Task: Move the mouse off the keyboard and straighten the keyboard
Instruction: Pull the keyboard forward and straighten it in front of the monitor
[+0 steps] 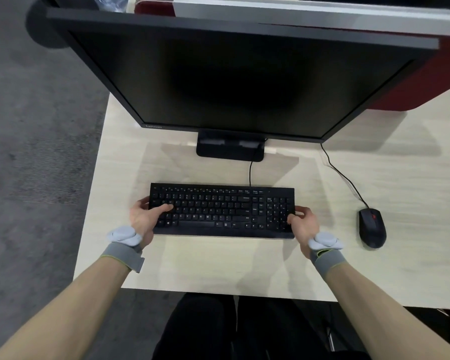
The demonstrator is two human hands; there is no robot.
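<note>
A black keyboard (222,210) lies on the light wood desk (218,266), nearly parallel to the desk's front edge and centred below the monitor. My left hand (146,216) grips its left end, thumb on the keys. My right hand (304,222) grips its right end, thumb on the edge by the number pad. A black mouse (372,227) with a red wheel rests on the desk to the right of the keyboard, apart from it, its cable running back toward the monitor.
A large black monitor (239,81) on a stand (230,148) rises just behind the keyboard. A red partition (426,87) closes the back right. The desk's left edge drops to grey carpet (37,152). My legs sit below the front edge.
</note>
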